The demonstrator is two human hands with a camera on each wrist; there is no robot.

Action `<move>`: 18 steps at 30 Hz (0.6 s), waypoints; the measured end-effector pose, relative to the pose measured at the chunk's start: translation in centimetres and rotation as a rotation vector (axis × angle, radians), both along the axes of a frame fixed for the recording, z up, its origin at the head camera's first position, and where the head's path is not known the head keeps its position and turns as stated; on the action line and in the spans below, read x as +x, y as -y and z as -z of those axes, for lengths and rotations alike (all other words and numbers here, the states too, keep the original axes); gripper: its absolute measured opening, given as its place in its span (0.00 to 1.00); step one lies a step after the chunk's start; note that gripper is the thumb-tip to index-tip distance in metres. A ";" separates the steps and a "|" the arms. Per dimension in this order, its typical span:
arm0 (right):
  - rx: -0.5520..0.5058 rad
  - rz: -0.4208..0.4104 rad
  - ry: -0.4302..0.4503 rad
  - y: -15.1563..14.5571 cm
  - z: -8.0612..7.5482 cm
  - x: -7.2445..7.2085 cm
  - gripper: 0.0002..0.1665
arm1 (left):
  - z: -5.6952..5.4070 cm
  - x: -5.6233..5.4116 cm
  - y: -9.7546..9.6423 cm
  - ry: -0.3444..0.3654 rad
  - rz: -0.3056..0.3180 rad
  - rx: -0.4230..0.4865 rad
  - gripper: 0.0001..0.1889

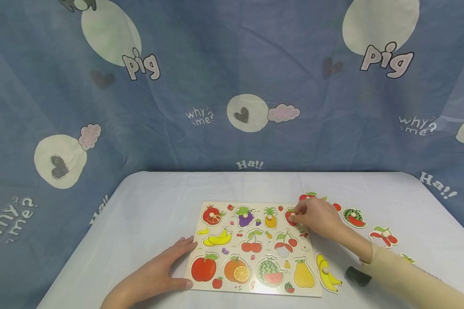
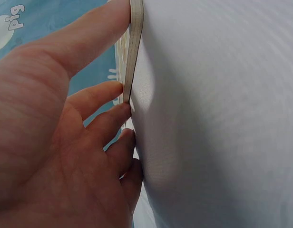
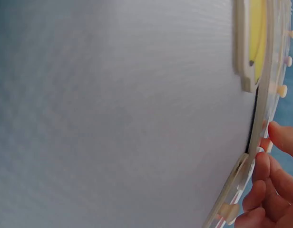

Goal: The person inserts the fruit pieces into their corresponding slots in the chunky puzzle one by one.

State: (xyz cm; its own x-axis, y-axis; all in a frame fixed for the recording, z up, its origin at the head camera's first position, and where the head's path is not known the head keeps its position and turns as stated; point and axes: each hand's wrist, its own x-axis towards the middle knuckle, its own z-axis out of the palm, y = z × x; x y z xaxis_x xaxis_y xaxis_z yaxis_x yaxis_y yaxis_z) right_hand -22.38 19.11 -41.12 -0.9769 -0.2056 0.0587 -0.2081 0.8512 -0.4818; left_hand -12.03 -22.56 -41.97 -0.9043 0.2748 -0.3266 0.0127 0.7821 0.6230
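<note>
A fruit puzzle board (image 1: pixel 263 289) lies flat on the white table. My right hand (image 1: pixel 319 216) is over its far right corner, thumb and fingertips pinching the strawberry piece (image 1: pixel 289 217) by its knob, at the last slot of the top row. Knobbed pomegranate (image 1: pixel 211 215), grape (image 1: pixel 245 217) and pineapple (image 1: pixel 270 219) pieces sit along the same row. My left hand (image 1: pixel 154 266) rests at the board's left side, its fingers extended. In the left wrist view the thumb and fingertips touch the board's edge (image 2: pixel 135 52).
To the right lie a banana piece (image 1: pixel 325 274), a watermelon piece (image 1: pixel 354 218) and a red piece with green leaves (image 1: pixel 384 237). More pieces are partly hidden behind my right hand and sleeve. A dark object (image 1: pixel 358 277) lies by the sleeve. A patterned blue cloth (image 1: pixel 216 146) hangs behind.
</note>
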 end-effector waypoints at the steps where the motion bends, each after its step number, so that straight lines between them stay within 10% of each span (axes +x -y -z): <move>1: -0.001 0.000 0.008 0.0 0.0 0.0 0.10 | 0.0 0.0 0.0 -0.002 0.004 0.003 0.49; 18: -0.045 -0.019 -0.021 -1.3 -1.7 2.4 0.10 | -0.1 0.0 0.1 -0.009 0.019 0.000 0.49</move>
